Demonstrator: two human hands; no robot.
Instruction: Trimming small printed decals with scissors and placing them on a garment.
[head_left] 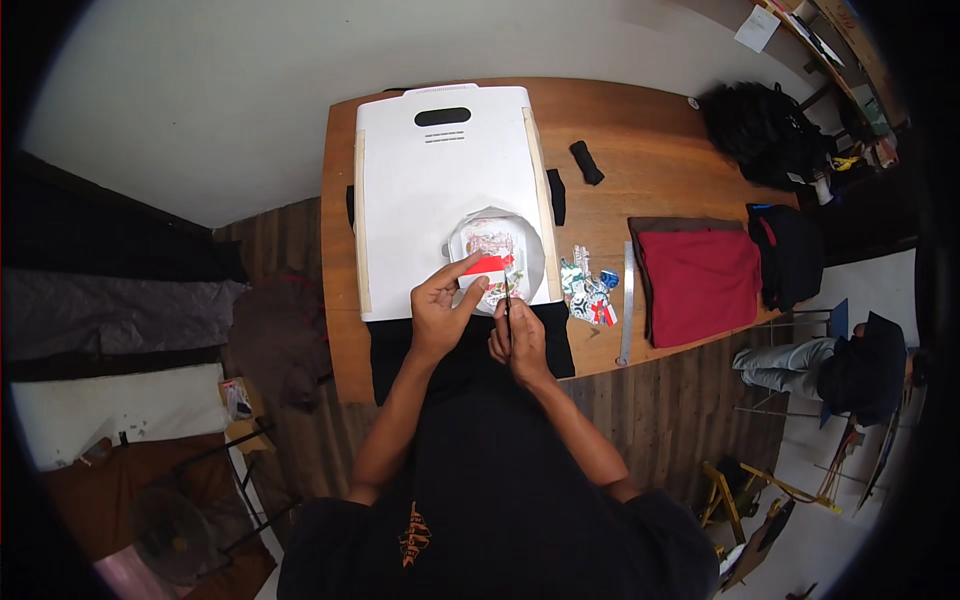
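My left hand (437,315) pinches a small red-and-white piece (484,268), thin and flat, between thumb and fingers. My right hand (520,342) is closed around a thin dark tool (508,300) whose tip points up against the right edge of that piece. The tool's exact kind is too small to make out. Both hands are over the near side of a round white tub (537,255), which holds colourful printed bits (495,240). The tub rests on the near right part of a large white board (425,200) with a dark handle slot.
On the wooden table (610,130), right of the board, lie patterned cut pieces (588,290), a metal ruler (627,300), folded red cloth (695,285) and a small black roll (587,163). A black backpack (765,130) is at the far right. Another person (850,370) is beyond.
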